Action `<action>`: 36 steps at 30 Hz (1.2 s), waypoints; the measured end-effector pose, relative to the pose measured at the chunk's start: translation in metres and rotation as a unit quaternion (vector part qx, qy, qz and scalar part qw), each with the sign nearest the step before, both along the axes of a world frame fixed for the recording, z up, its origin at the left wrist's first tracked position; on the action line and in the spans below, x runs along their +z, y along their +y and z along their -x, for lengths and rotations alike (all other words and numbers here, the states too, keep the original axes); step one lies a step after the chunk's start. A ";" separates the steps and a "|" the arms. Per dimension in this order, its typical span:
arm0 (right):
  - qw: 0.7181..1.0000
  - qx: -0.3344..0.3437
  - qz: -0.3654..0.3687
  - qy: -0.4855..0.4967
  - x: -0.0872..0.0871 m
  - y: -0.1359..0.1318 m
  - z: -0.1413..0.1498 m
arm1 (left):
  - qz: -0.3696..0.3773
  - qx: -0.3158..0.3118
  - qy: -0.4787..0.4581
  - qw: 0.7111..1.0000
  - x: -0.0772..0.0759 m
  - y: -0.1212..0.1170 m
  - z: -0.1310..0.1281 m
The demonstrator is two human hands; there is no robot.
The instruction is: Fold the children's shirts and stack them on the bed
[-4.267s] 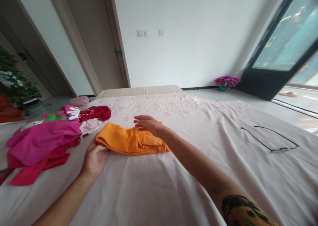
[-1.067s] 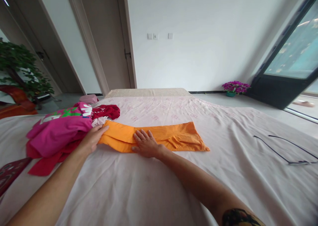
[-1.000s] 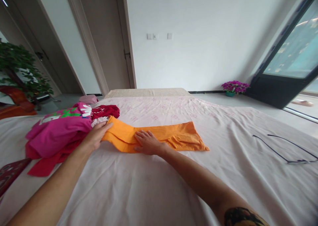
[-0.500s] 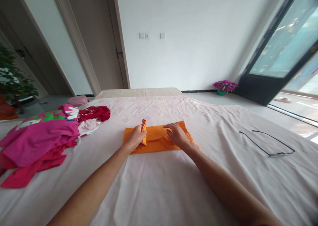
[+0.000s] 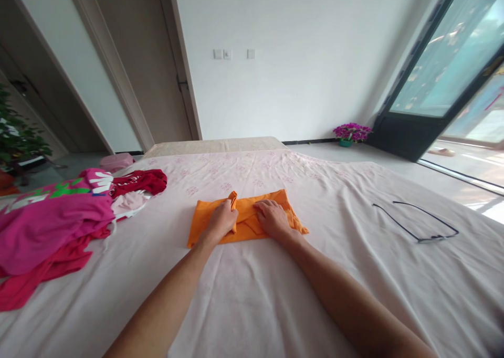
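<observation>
An orange garment (image 5: 247, 211), folded into a flat, wide strip, lies on the pale bedsheet (image 5: 252, 295) in front of me. My left hand (image 5: 222, 219) is closed around a raised, bunched part of its cloth, left of the middle. On the right part of the garment, my right hand (image 5: 272, 217) rests palm down with the fingers lying flat. A loose corner of orange cloth sticks out to the right of that hand. The garment's exact kind cannot be made out.
A heap of pink and red clothes (image 5: 59, 221) lies on the left of the bed. Black-framed glasses (image 5: 427, 237) lie on the right. Beyond the bed are a pink container (image 5: 117, 161), purple flowers (image 5: 352, 132) in a green pot and a white wall (image 5: 275, 95).
My left hand has moved right along the garment with the bunched cloth, uncovering more orange on the left. My right hand has lowered from curled fingers to lying flat. The view has shifted slightly.
</observation>
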State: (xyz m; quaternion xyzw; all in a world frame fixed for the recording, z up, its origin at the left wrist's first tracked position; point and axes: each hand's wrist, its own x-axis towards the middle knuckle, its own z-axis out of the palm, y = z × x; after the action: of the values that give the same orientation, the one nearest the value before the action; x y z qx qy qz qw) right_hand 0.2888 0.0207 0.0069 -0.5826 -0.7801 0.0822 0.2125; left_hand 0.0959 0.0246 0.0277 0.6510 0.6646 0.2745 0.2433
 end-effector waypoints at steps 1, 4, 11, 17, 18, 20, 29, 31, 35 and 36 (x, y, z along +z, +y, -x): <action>1.000 0.003 -0.002 0.000 0.000 0.000 0.000 | -0.001 -0.002 0.000 1.000 -0.001 0.000 -0.002; 1.000 0.012 -0.004 -0.002 0.000 -0.001 -0.001 | -0.006 -0.011 -0.006 1.000 -0.005 0.001 -0.008; 1.000 0.011 -0.019 -0.004 -0.006 0.001 -0.002 | -0.015 -0.072 -0.026 0.997 -0.008 0.005 0.006; 0.995 0.067 -0.074 -0.008 0.002 -0.004 0.004 | -0.153 -0.085 0.189 0.966 -0.020 -0.003 0.047; 0.992 0.100 -0.076 -0.014 0.004 -0.006 0.007 | -0.160 -0.088 0.240 0.953 -0.026 -0.005 0.052; 0.984 0.165 -0.051 -0.033 0.006 -0.011 0.012 | -0.151 -0.092 0.299 0.938 -0.037 -0.009 0.062; 0.976 0.213 -0.006 -0.049 -0.001 -0.019 0.014 | -0.136 -0.045 0.268 0.953 -0.058 -0.004 0.093; 0.977 0.211 -0.025 -0.028 0.001 -0.019 0.012 | -0.137 -0.012 0.234 0.962 -0.061 -0.004 0.099; 0.969 0.237 -0.068 0.006 0.008 -0.020 0.008 | -0.121 0.012 0.141 0.982 -0.059 -0.010 0.117; 0.965 0.250 -0.074 0.004 0.009 -0.020 0.008 | -0.103 0.024 0.104 0.989 -0.057 -0.012 0.123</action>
State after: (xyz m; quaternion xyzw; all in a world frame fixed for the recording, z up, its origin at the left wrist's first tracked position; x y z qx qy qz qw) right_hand 0.2812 0.0003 0.0162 -0.3509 -0.9041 0.0770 0.2314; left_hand -0.0268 0.0128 -0.0292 0.6816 0.6697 0.2782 0.0978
